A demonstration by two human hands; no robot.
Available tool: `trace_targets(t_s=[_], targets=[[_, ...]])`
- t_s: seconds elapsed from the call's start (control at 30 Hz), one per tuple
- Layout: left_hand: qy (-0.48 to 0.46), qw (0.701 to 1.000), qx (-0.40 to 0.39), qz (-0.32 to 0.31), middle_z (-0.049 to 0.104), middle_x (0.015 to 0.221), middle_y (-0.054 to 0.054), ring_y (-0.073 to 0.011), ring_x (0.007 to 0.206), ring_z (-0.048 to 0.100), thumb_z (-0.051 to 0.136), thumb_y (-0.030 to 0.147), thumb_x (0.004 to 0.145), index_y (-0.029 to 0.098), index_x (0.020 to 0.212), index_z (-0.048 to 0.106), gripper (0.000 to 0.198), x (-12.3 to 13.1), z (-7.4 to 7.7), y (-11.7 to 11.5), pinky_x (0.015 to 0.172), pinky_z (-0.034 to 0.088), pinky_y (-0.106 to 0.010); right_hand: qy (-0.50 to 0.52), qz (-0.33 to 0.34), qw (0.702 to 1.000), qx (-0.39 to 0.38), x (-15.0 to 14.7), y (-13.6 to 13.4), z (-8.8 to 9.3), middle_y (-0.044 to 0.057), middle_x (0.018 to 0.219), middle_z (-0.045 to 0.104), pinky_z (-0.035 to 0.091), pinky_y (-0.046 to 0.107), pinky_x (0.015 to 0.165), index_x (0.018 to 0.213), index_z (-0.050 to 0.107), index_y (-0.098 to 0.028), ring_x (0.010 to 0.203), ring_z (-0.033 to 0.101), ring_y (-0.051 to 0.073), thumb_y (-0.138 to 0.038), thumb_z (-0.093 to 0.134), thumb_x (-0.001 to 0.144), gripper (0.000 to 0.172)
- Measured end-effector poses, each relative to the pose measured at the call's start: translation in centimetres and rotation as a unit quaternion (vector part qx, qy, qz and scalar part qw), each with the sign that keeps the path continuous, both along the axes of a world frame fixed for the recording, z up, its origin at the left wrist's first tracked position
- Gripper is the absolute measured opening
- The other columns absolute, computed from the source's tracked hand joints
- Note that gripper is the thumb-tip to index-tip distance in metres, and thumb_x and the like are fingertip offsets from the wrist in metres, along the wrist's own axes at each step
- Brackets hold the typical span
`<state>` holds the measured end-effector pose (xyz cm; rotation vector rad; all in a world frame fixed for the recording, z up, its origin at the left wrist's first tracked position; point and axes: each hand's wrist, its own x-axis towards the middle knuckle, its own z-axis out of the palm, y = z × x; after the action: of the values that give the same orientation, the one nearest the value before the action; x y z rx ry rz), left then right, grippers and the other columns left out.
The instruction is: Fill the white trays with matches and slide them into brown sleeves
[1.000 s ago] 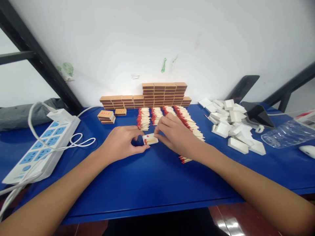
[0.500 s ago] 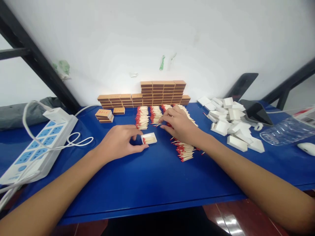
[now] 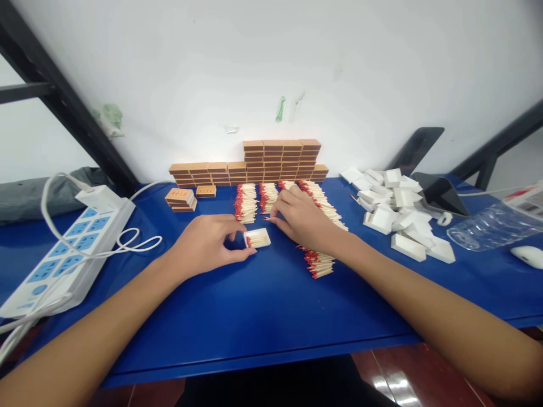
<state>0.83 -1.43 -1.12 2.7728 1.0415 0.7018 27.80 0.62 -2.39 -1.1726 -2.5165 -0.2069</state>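
Observation:
My left hand (image 3: 212, 242) grips the left end of a small white matchbox tray (image 3: 263, 244) between thumb and fingers, on the blue table. Several red-headed matches (image 3: 255, 240) lie side by side inside it. To its right, my right hand (image 3: 299, 217) pinches a match (image 3: 267, 219) whose red tip points left. Rows of loose matches spread behind and around that hand: one pile (image 3: 246, 203) at left, another (image 3: 268, 198) beside it, and a nearer pile (image 3: 319, 264) partly under my right wrist.
Brown matchboxes (image 3: 282, 161) are stacked along the wall, with a few more (image 3: 180, 198) in front at left. Empty white trays (image 3: 407, 212) are heaped at right, near a plastic bottle (image 3: 487, 226). A white power strip (image 3: 72, 254) with cables lies left.
My right hand has shifted slightly left and toward me, with a match now at its fingertips. The left hand and the tray have stayed in place.

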Motion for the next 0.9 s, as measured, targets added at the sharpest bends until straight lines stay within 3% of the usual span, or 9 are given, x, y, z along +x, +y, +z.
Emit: trace_targets(t_s=[0.2, 0.4, 0.57, 0.7, 0.9], targets=[[-0.004, 1.0, -0.001, 0.003, 0.067, 0.073, 0.002, -0.0119, 0.06, 0.056, 0.081, 0.046, 0.088, 0.019, 0.09, 0.078, 0.028, 0.0, 0.1, 0.0, 0.057, 0.037, -0.028, 0.007, -0.024, 1.0, -0.015, -0.1, 0.0, -0.3, 0.015, 0.107, 0.066, 0.043, 0.044, 0.095, 0.102, 0.07, -0.015, 0.106, 0.051, 0.031, -0.023, 0.065, 0.102, 0.01], [0.006, 1.0, -0.001, 0.009, 0.066, 0.073, 0.002, -0.012, 0.06, 0.056, 0.082, 0.048, 0.088, 0.019, 0.09, 0.078, 0.029, -0.1, 0.0, 0.2, 0.056, 0.037, -0.028, 0.0, -0.02, 0.999, -0.028, 0.1, 0.0, 0.1, 0.014, 0.099, 0.066, 0.041, 0.043, 0.091, 0.094, 0.07, -0.017, 0.103, 0.05, 0.03, -0.021, 0.058, 0.106, 0.017], [0.003, 1.0, -0.001, 0.011, 0.067, 0.074, 0.002, -0.0121, 0.06, 0.056, 0.082, 0.047, 0.088, 0.018, 0.092, 0.078, 0.03, -0.1, 0.0, 0.1, 0.057, 0.038, -0.028, 0.08, 0.042, 0.995, -0.049, -0.6, -1.7, 1.3, 0.012, 0.102, 0.065, 0.042, 0.042, 0.091, 0.098, 0.067, -0.019, 0.102, 0.049, 0.028, -0.024, 0.053, 0.109, 0.018], [-0.003, 1.0, 0.005, 0.002, 0.068, 0.075, 0.002, -0.0121, 0.06, 0.056, 0.082, 0.046, 0.088, 0.019, 0.094, 0.078, 0.028, 0.0, -0.1, -0.1, 0.057, 0.039, -0.027, 0.072, 0.073, 0.993, -0.051, -2.0, -3.1, 1.0, 0.012, 0.101, 0.066, 0.043, 0.043, 0.092, 0.096, 0.067, -0.017, 0.101, 0.049, 0.027, -0.022, 0.056, 0.108, 0.017], [-0.003, 1.0, -0.002, 0.004, 0.068, 0.075, 0.001, -0.0126, 0.061, 0.057, 0.081, 0.048, 0.089, 0.019, 0.092, 0.079, 0.029, 0.0, 0.0, -0.1, 0.058, 0.04, -0.027, 0.132, 0.071, 0.988, -0.04, -1.1, -1.9, 0.7, 0.009, 0.097, 0.067, 0.043, 0.042, 0.092, 0.096, 0.07, -0.02, 0.097, 0.051, 0.026, -0.024, 0.059, 0.107, 0.016]])
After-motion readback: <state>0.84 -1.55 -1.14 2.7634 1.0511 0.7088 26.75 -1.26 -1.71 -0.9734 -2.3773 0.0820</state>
